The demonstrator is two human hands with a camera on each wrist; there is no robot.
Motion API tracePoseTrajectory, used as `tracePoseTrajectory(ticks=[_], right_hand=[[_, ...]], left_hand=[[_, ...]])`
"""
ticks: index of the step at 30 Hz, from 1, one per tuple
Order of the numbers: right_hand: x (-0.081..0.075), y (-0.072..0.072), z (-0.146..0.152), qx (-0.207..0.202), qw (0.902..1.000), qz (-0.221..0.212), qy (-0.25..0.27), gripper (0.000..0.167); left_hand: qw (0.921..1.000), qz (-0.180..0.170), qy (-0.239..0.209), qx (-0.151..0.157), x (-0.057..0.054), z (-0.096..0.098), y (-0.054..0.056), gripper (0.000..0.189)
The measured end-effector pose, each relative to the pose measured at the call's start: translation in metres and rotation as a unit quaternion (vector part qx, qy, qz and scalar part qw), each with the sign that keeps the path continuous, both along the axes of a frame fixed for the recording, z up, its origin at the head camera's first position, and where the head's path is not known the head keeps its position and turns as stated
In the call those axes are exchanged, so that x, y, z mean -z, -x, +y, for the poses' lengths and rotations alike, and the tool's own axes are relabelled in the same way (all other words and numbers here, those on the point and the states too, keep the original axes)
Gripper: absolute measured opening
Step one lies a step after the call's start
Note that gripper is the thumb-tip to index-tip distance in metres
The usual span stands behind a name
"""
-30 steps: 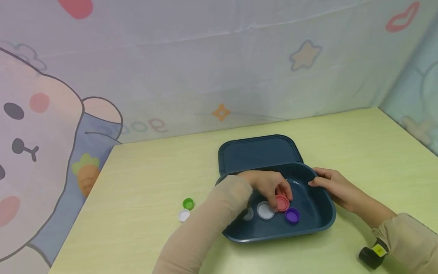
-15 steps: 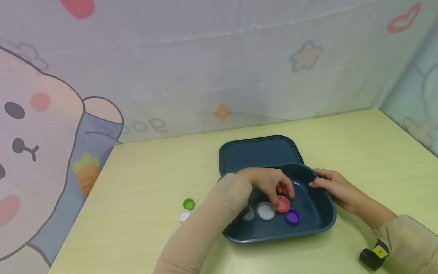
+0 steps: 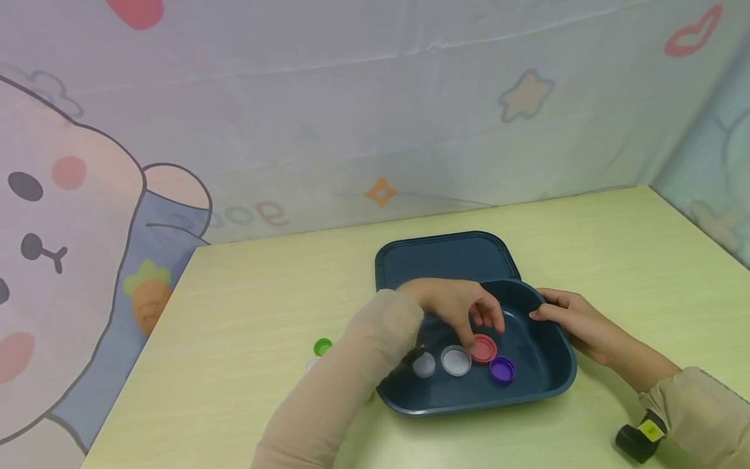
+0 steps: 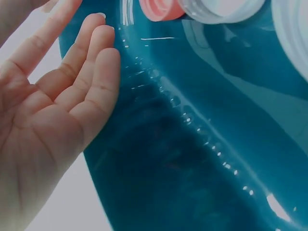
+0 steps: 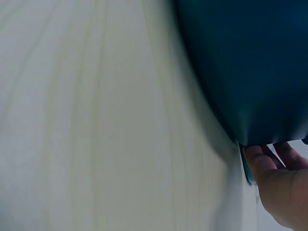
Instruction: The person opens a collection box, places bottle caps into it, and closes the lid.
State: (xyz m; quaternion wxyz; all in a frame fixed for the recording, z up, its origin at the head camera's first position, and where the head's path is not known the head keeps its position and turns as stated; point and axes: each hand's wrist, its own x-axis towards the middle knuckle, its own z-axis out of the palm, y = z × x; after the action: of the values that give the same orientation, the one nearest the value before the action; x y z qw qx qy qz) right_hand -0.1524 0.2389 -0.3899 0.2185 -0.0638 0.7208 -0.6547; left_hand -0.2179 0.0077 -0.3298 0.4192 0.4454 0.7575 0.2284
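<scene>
My left hand (image 3: 463, 306) hovers inside the dark blue box (image 3: 533, 384), its thumb close to a pinkish-red bottle cap (image 3: 484, 350). In the left wrist view its fingers (image 4: 103, 77) are loosely bent with nothing between them, and the red cap (image 4: 161, 7) lies apart from them. Two whitish caps, one larger (image 3: 456, 361) and one duller (image 3: 424, 365), and a purple cap (image 3: 502, 370) also lie on the box floor. With thumb inside and fingers outside, my right hand (image 3: 577, 322) grips the box's right rim; the right wrist view shows that hand (image 5: 279, 183) at the wall.
Behind the box lies its dark blue lid (image 3: 445, 260). To the left on the table (image 3: 252, 312) are a green cap (image 3: 322, 347) and a white cap (image 3: 312, 363) partly covered by the sleeve. A black object with a yellow label (image 3: 638, 443) sits by the right sleeve.
My left hand has lifted slightly away from the red cap, and its forearm has shifted left, covering more of the white cap on the table. The right hand keeps its grip on the rim.
</scene>
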Motion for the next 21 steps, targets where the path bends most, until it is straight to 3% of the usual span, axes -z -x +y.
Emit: tracePoseTrajectory(ticks=[12, 21], right_hand=[[0.002, 0.001, -0.001, -0.001, 1.0, -0.001, 0.004, 0.057], [0.0, 0.001, -0.001, 0.006, 1.0, -0.005, -0.003, 0.059]], left_hand=[[0.9977, 0.021, -0.064, 0.009, -0.016, -0.024, -0.005, 0.047], [0.9952, 0.044, -0.084, -0.025, -0.029, -0.054, -0.009, 0.048]])
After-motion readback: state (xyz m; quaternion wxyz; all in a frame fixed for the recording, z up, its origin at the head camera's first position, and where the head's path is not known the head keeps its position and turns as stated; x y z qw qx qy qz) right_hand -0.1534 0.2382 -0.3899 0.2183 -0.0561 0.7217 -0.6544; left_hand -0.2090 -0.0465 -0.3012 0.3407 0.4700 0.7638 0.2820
